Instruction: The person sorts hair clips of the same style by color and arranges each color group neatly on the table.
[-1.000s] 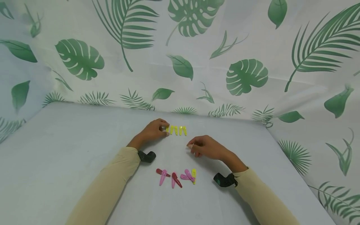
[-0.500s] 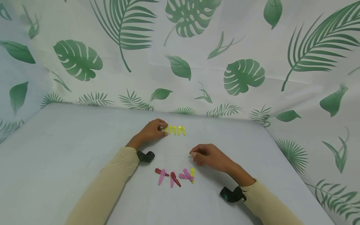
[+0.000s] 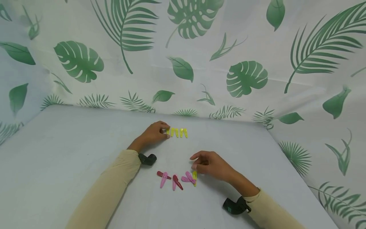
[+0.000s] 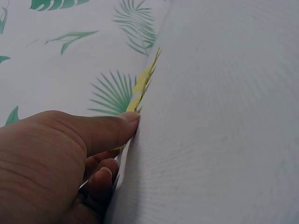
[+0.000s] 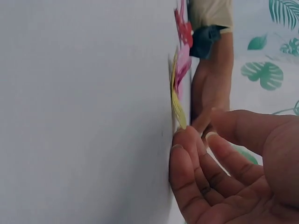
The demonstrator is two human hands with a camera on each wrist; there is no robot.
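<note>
1. One yellow row (image 3: 177, 131) of five clips: the left hand (image 3: 153, 133) pinches its left-end clip (image 3: 167, 131).
2. On the row's near side, the right hand (image 3: 213, 166), digits apart, is at a loose yellow clip (image 3: 194, 175).
3. Overlapping pink clip (image 3: 188, 175): careless pinching could drag both.

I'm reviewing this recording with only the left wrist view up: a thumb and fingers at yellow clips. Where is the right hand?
Observer: In the head view, the right hand is beside the lone yellow snap hair clip in the group nearer the person.
Operator: What other clips are in that group?
Observer: Four pink clips and two red clips, several of them crossing.
Operator: And how many stand in the far row that my hand is working on?
Observer: Five yellow clips in the head view, with the left hand at the leftmost.
</note>
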